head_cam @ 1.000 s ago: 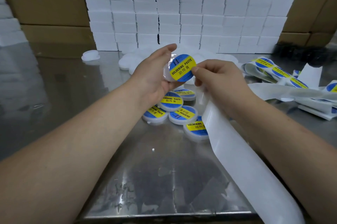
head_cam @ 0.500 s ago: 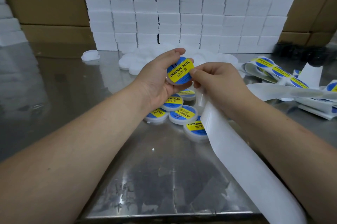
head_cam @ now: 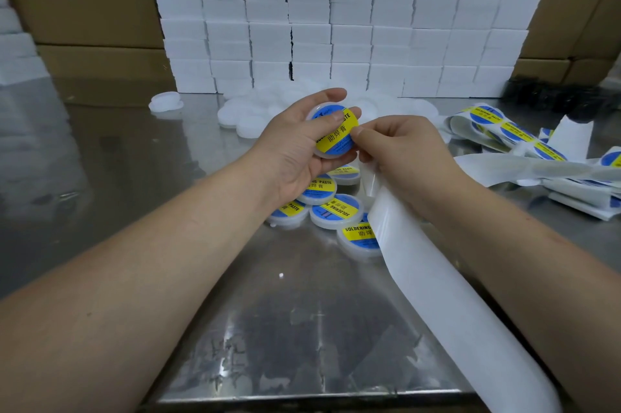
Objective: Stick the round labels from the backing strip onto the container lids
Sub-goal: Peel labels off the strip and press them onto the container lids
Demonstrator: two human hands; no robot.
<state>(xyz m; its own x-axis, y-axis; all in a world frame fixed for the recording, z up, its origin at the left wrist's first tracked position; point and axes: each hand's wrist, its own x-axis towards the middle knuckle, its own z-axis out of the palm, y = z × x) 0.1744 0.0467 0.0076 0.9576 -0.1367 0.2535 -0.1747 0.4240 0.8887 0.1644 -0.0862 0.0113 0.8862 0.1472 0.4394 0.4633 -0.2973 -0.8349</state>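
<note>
Gripping a round container lid (head_cam: pixel 323 154) with fingers behind and thumb across its blue-and-yellow label (head_cam: pixel 340 140), the left hand (head_cam: pixel 289 152) holds it tilted above the steel table (head_cam: pixel 268 328). The right hand (head_cam: pixel 403 150), fingers curled, touches its thumb tip to the label's right edge. The white backing strip (head_cam: pixel 437 311) emerges from under that hand and trails to the near right corner, so it seems clamped beneath the curled fingers, though the grip itself is hidden. Below both hands lies a cluster of labelled lids (head_cam: pixel 336 209). Behind sits a heap of plain white lids (head_cam: pixel 242 113) and, to the right, a strip of unused labels (head_cam: pixel 514 132). Stacked white boxes (head_cam: pixel 336 26) fill the back.
</note>
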